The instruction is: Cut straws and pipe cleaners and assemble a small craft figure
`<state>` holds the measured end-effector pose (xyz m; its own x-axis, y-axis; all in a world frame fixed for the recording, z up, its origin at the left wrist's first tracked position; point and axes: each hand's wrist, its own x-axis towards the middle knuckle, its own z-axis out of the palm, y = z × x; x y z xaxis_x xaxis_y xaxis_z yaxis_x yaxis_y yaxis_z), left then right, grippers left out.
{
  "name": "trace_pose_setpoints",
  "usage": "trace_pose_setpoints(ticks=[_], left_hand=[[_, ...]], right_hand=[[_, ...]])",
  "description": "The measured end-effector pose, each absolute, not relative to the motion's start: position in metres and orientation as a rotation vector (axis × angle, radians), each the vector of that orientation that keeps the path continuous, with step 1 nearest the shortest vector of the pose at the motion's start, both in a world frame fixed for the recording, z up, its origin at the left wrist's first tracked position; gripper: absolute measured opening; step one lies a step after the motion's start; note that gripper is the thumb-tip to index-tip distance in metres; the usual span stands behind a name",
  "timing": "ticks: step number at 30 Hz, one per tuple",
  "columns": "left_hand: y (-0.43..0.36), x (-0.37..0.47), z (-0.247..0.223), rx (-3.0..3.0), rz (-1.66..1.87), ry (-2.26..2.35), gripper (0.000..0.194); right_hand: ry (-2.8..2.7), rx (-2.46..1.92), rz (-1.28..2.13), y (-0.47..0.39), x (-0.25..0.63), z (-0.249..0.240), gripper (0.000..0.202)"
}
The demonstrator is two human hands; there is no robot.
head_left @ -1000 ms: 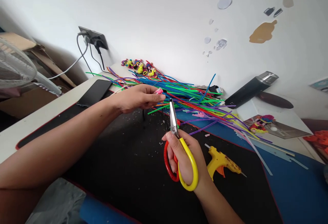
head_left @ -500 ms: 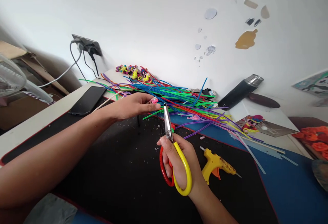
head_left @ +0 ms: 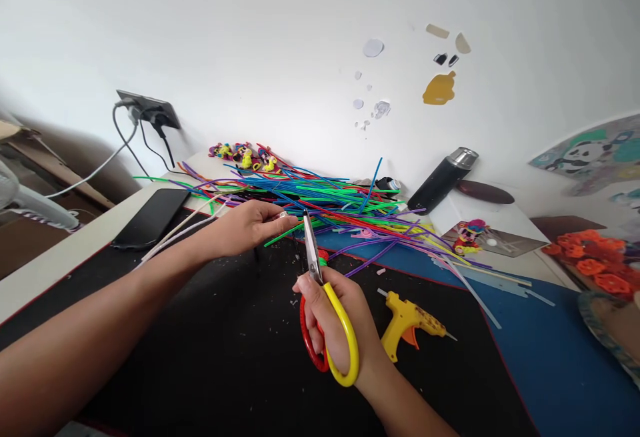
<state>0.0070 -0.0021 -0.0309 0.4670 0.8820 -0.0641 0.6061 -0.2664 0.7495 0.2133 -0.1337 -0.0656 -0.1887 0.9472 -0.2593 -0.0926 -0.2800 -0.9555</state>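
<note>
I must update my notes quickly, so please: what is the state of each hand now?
Left hand: closed, pinching something small, unclear what.
Right hand: closed, holding scissors.

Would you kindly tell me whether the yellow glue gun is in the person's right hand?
No, the right hand holds the scissors, while the glue gun lies on the black mat.

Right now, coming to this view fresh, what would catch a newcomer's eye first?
Likely the heap of multicoloured strands before the white wall. Next, the scissors with red and yellow handles, in the right grip near mid-view. The yellow glue gun on the black mat, right of that grip, also stands out.
</note>
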Motion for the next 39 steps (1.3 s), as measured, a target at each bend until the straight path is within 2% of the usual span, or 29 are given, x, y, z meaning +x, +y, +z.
trace_pose_setpoints(ticks=[12, 39], left_hand=[[-0.010, 0.015, -0.025, 2.018, 0.457, 1.249, 0.051], [-0.015, 0.016, -0.029, 2.089, 0.488, 1.246, 0.052]], right_hand=[[-1.129, -1.227, 1.592, -0.134, 0.213, -0.066, 0.067], [-1.162, -1.230, 1.589, -0.134, 0.212, -0.073, 0.065]])
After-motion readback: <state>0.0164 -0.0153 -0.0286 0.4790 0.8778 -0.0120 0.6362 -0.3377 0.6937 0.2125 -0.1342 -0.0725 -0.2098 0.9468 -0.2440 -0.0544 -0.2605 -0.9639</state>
